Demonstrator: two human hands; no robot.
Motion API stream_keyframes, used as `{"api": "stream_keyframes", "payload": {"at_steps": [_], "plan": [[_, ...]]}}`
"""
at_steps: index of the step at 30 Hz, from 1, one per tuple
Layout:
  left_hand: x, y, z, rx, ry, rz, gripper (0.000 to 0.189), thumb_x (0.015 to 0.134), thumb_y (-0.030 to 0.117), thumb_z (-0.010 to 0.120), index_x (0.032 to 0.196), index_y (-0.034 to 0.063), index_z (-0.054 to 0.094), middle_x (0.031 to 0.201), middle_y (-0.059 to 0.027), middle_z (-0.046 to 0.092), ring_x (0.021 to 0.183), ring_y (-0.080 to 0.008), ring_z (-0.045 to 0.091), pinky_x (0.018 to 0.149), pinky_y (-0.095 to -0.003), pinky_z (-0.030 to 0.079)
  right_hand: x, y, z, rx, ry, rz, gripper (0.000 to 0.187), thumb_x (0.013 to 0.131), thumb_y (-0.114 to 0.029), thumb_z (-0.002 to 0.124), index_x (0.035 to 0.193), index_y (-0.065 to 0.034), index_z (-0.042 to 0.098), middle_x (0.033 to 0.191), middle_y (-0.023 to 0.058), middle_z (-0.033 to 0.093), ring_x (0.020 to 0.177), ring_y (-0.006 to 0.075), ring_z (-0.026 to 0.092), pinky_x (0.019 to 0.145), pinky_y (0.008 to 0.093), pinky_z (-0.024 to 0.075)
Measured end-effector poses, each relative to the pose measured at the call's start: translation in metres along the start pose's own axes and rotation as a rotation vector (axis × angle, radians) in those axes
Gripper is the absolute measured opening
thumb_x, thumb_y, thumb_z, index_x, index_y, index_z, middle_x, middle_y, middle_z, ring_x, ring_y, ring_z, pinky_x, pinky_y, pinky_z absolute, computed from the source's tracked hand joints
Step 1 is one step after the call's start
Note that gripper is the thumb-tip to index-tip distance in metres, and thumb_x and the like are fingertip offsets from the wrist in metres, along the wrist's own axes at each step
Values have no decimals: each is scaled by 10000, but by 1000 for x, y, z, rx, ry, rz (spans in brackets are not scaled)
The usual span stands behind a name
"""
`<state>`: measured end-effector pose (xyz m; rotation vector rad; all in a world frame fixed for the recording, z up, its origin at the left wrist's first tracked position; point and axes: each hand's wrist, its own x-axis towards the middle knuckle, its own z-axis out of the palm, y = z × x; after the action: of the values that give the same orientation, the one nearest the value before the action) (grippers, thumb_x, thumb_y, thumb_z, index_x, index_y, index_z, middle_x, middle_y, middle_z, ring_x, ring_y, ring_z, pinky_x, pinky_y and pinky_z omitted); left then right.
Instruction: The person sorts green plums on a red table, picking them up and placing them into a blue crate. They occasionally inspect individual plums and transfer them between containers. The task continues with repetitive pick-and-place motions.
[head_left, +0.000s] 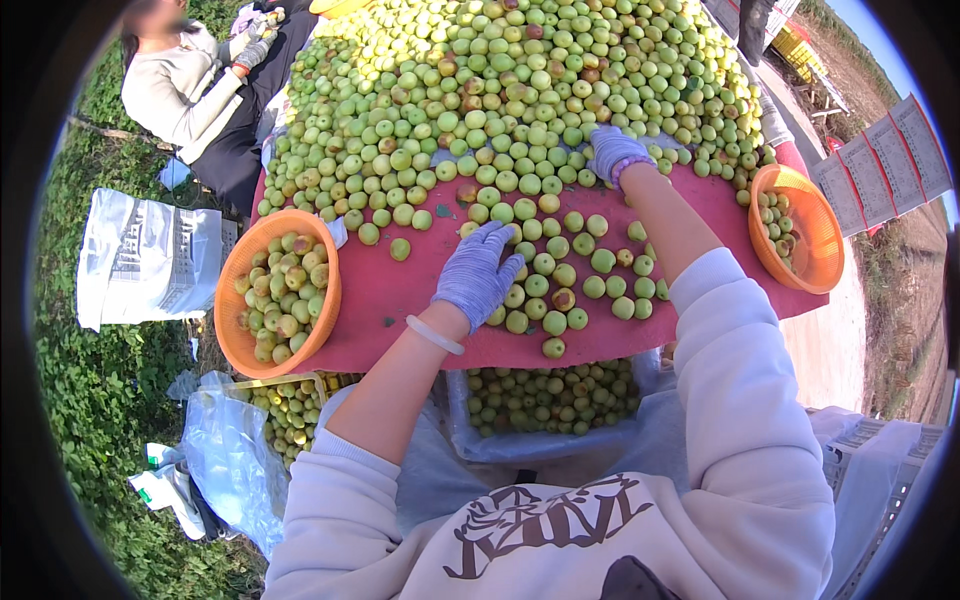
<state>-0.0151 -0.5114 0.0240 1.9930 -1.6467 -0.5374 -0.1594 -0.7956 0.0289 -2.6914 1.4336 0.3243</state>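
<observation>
A broad heap of round green fruits, probably jujubes, some with brown patches, covers the far part of a red cloth-covered table. My left hand, in a pale purple knit glove, lies palm down beside loose fruits near the table's front. Its thumb is apart from its fingers, and whatever is under the palm is hidden. Farther off, my right hand, gloved the same way, reaches into the near edge of the heap. Its fingertips are partly hidden among the fruits, so its grip cannot be made out.
An orange basket of browner fruits stands at the left corner, another orange basket at the right. Below the front edge sits a plastic-lined crate of fruits. A seated person with gloved hands is at the far left.
</observation>
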Motion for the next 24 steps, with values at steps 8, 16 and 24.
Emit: {"api": "stream_keyframes", "payload": {"at_steps": [8,16,24], "plan": [[22,-1,-5,-1174,39,-417,404,985,317,549,1296,61,519,1236,-126,587,1121,-249,575,956,-362,496,-48,-21,-20,131,81,-2,491,786,-367,713,1173,-79,618,1222,221,551,1057,337,621,873,427,528],[7,20,-5,-2278,-108,-348,652,954,614,383,1385,128,439,1421,-116,467,1313,-274,445,1118,-429,325,-147,-157,21,513,525,-452,479,911,-394,584,1236,-42,564,1158,181,583,1064,342,576,936,449,458],[6,-11,-19,-2162,110,-674,501,857,596,582,1006,118,594,910,-54,598,635,-177,585,443,-255,464,-10,-46,-9,360,543,145,348,817,-146,630,1163,-122,603,1188,245,530,1027,417,593,918,453,490]]}}
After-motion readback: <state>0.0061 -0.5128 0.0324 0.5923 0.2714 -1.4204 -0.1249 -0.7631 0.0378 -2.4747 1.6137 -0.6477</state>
